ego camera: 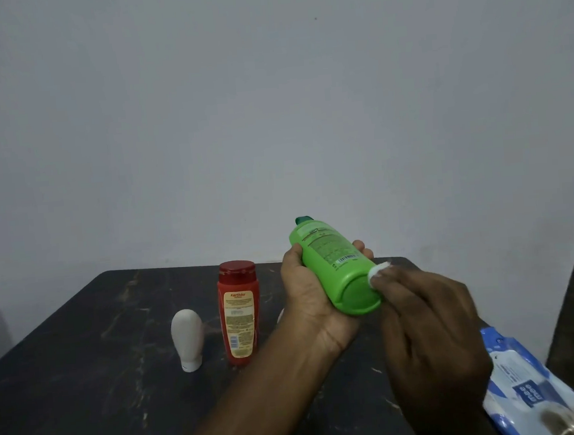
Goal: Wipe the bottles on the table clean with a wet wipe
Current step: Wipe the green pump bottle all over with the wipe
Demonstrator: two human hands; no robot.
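My left hand [310,296] grips a green bottle [337,265] above the table, tilted with its dark green cap pointing away and its base toward me. My right hand [431,326] pinches a small white wet wipe [376,272] against the bottle's lower right edge near the base. A red bottle [240,312] with a red cap stands upright on the table left of my left hand. A white tube [187,338] stands on its cap further left. A sliver of something white shows behind my left wrist, mostly hidden.
A blue and white pack of wet wipes [532,386] lies at the table's right front edge. The dark, scratched table [86,387] stands against a pale wall. A dark floor and doorway edge show at the far right.
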